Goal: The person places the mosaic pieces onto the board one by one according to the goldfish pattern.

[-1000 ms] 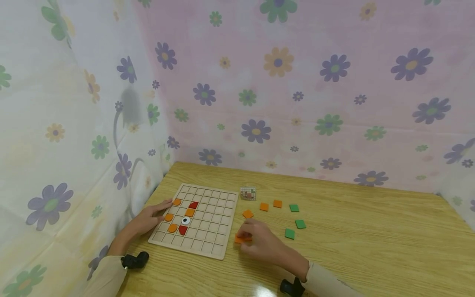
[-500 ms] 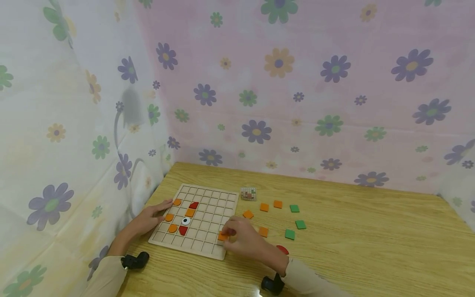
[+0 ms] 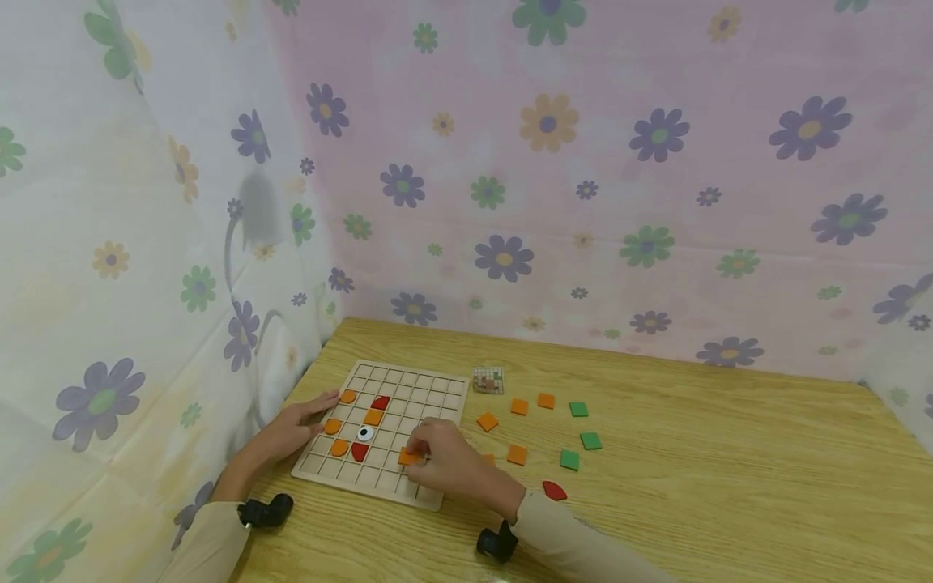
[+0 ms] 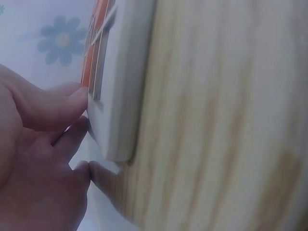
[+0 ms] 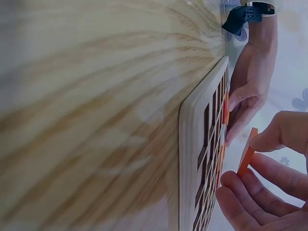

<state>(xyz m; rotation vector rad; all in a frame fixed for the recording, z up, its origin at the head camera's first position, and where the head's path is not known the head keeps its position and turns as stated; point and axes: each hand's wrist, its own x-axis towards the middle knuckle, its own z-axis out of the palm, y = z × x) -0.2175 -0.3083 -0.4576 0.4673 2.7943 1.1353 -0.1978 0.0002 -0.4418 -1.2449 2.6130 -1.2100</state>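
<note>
In the head view a wooden grid board [image 3: 425,425] lies on the left of the table. My left hand [image 3: 287,429] rests at its left edge, fingers stretched out; the left wrist view has the thumb [image 4: 53,108] touching the board's rim. Over the board's right half, my right hand [image 3: 455,461] pinches an orange square tile [image 3: 408,457] between thumb and fingers. The right wrist view shows that tile [image 5: 247,153] held tilted, apart from the board. Set in the grid are several orange round pieces [image 3: 339,448], red pieces [image 3: 359,453], an orange square [image 3: 373,417] and an eye piece [image 3: 365,433].
Right of the board lie several orange squares [image 3: 519,406], green squares [image 3: 569,460] and a red curved piece [image 3: 554,491]. A small pattern card [image 3: 488,380] is by the board's far right corner. Flowered cloth [image 3: 503,202] hangs behind and at the left.
My right hand has moved left from the loose tiles to over the board, carrying the orange square tile. The red curved piece on the table is uncovered. My left hand stays put.
</note>
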